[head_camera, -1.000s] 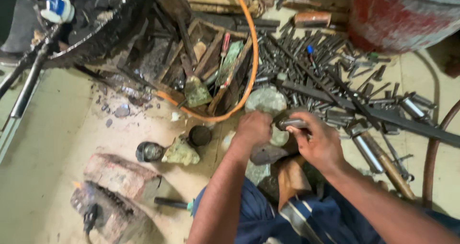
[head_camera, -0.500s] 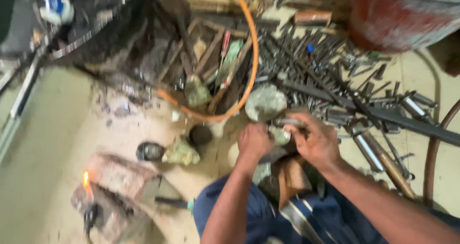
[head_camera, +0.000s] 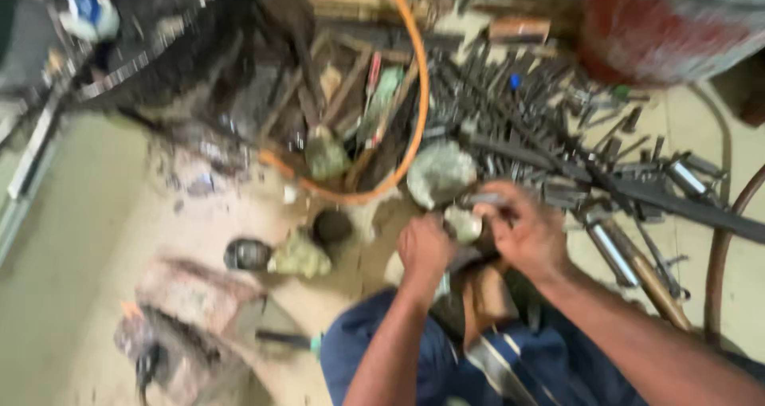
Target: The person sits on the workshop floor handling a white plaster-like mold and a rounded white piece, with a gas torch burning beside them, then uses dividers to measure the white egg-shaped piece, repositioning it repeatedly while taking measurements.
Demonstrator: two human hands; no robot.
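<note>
Head view, general: blurred frame looking down at a cluttered workshop floor; fine detail is not readable.
Left hand: the left hand [head_camera: 425,249] is curled into a loose fist, knuckles up, pressed against the small pale rounded lump [head_camera: 463,224].
Right hand: the right hand [head_camera: 522,229] has its fingers bent around the same lump from the other side; whether a slim metal piece is also pinched there cannot be told.
Held object: the lump sits between both hands, just above the person's knees in blue cloth [head_camera: 374,350].
Beyond the hands: a larger grey-green rough chunk [head_camera: 441,172] lies just past them, touching the curved orange hose [head_camera: 414,95].
Right side: a heap of dark metal rods and tools [head_camera: 550,127]; a red cylindrical drum [head_camera: 669,23] behind it.
Left side: a dark round cup-like part [head_camera: 331,226] and a pale green crumpled lump [head_camera: 300,254], near each other on the beige floor [head_camera: 72,239].
</note>
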